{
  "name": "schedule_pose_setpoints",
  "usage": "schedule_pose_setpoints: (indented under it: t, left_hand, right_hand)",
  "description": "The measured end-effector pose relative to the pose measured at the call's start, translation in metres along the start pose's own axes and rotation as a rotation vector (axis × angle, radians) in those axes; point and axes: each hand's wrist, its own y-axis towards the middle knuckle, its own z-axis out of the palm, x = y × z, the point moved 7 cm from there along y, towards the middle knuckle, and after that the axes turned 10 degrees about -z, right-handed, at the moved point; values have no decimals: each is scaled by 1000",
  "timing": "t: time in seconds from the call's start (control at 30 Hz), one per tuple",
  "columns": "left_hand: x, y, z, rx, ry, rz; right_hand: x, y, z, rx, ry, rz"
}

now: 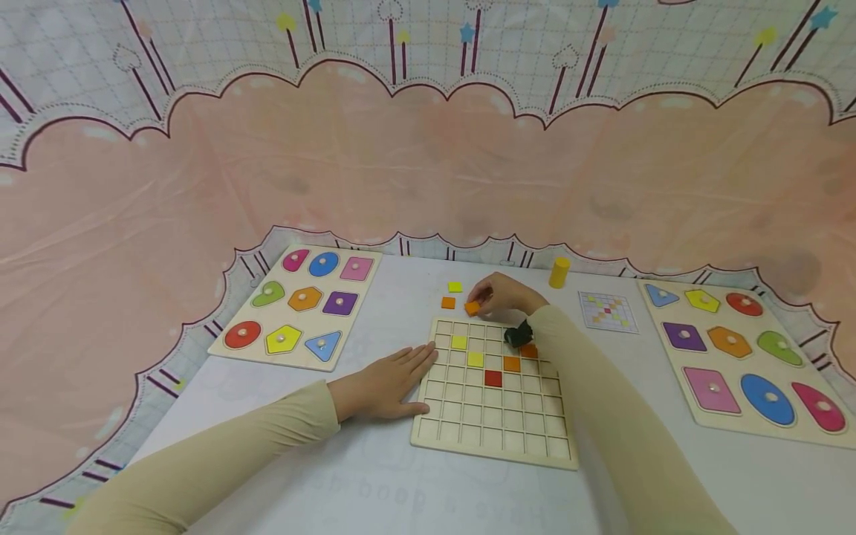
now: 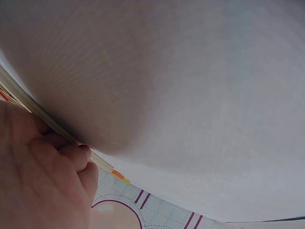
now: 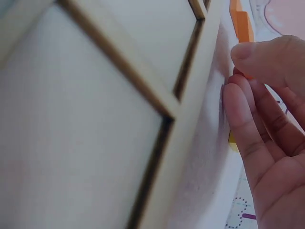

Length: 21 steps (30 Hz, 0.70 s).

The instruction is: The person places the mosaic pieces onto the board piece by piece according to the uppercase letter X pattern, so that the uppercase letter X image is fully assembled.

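Note:
A wooden grid board [image 1: 461,412] lies on the white table, with yellow, orange and red square tiles set in some cells. My left hand [image 1: 391,383] lies along its left edge, fingers extended and fingertips at the rim. Just past the board's far edge, my right hand [image 1: 498,293] pinches an orange square tile [image 1: 472,307] between thumb and fingers. A second orange tile [image 1: 448,302] and a yellow-green tile [image 1: 455,287] lie loose to its left. The right wrist view shows the thumb and fingers [image 3: 238,105] close beside the board's wooden border. My right sleeve covers part of the board's right side.
A shape puzzle board [image 1: 267,357] with knobbed pieces lies at the left, and a similar puzzle board [image 1: 695,416] at the right. A yellow cylinder [image 1: 559,273] stands at the back near a small pattern card [image 1: 608,312]. A patterned cloth [image 1: 428,171] hangs behind the table.

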Motion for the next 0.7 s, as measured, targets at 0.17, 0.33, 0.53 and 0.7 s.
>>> schedule_pose_setpoints:
  t: [0.17,0.33,0.53,0.7]
  left_hand:
    - [-1,0,0,-2,6,-1]
    - [-1,0,0,-7,7,0]
    - [-1,-1,-1,0,12,-5]
    - [-1,-1,-3,5,15,-7]
  right_hand:
    - [0,-7,-4,-23,3,-16]
    - [0,-18,-7,-59,28,-29]
    - [9,-36,-10,-93,70,-61]
    - [18,-51,-11,-114,62,-76]
